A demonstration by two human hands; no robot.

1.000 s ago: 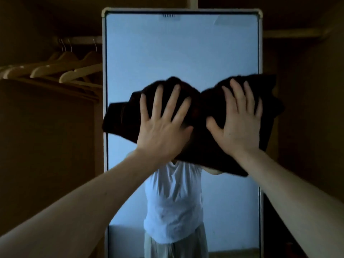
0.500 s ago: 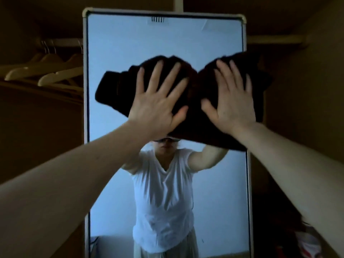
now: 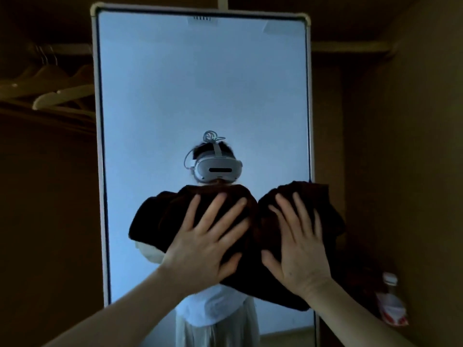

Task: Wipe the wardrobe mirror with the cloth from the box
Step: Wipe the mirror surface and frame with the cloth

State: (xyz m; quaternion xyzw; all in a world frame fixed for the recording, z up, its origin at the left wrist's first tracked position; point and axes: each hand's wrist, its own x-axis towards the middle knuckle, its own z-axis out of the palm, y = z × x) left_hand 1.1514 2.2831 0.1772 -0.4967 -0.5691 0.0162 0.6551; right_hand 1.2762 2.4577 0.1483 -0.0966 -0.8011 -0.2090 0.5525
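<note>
Wiping looks well underway: 2 flat palms, left hand (image 3: 208,242) and right hand (image 3: 299,246), fingers spread, press the dark cloth (image 3: 160,219) against the mirror (image 3: 200,96)'s middle; the lower glass seemingly remains.

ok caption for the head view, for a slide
Left hand and right hand press a dark cloth against the wardrobe mirror, fingers spread; wooden hangers at left.

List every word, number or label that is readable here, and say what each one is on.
No text here can be read.
The sticker at the top of the mirror: short dark bars, too blurred to read.
The bottle at lower right: red and white print, too blurred to read.
</note>
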